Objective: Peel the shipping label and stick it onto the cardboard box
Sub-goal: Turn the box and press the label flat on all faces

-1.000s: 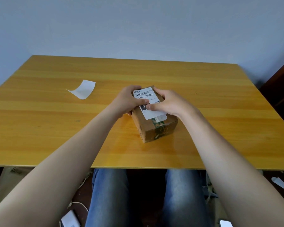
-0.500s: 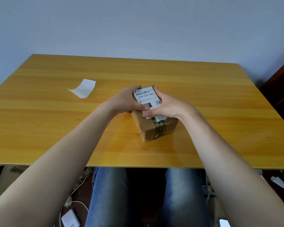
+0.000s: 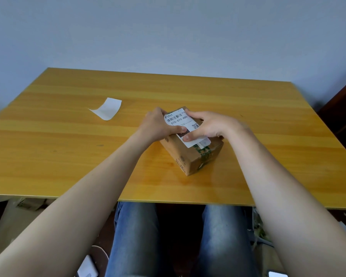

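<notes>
A small brown cardboard box [image 3: 190, 156] with green-printed tape lies on the wooden table [image 3: 68, 156], a little right of centre. The white shipping label [image 3: 178, 119], with a barcode and "070-070-A80", lies on the box's top face, its near end reaching past the top's near edge. My left hand [image 3: 158, 124] grips the box's left side, thumb lying across the label. My right hand [image 3: 210, 124] curls over the right side, and its thumb presses the label's near end. The middle of the label is hidden under both thumbs.
A curled white backing sheet [image 3: 107, 108] lies on the table to the far left of the box. The table's near edge runs just above my knees. A dark cabinet [image 3: 344, 116] stands at the right. Cables and small devices lie on the floor below.
Both thumbs have slid along the label toward its near end, uncovering more of the printed far part. The box has stayed in place.
</notes>
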{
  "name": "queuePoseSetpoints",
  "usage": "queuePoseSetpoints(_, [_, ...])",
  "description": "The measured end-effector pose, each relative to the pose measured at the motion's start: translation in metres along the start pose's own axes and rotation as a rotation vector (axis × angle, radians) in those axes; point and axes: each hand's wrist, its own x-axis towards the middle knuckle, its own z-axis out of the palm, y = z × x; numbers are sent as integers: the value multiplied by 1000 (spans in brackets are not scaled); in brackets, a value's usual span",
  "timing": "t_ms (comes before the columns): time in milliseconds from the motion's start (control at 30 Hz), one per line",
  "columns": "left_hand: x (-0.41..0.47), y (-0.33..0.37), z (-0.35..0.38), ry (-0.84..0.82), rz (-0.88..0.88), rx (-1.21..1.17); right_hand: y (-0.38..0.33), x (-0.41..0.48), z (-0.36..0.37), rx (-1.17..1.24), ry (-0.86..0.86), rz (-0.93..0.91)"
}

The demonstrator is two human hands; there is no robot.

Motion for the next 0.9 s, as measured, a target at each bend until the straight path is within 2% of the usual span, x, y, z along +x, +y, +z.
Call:
queuePoseSetpoints(133, [-5,1,0,74,-40,247,-5,-8,2,-113,-48,35])
queuePoseSetpoints(267, [-13,6,1,88,-71,328,-9,-21,5,-164,-70,80])
queuePoseSetpoints(467, [-22,8,-10,25,-130,375,-7,-23,7,46,42,83])
queuePoseSetpoints(667, [-26,17,-11,-83,-137,154,-2,-11,14,153,150,86])
queuePoseSetpoints(900, [-19,22,-5,-10,-133,24,1,2,13,147,246,81])
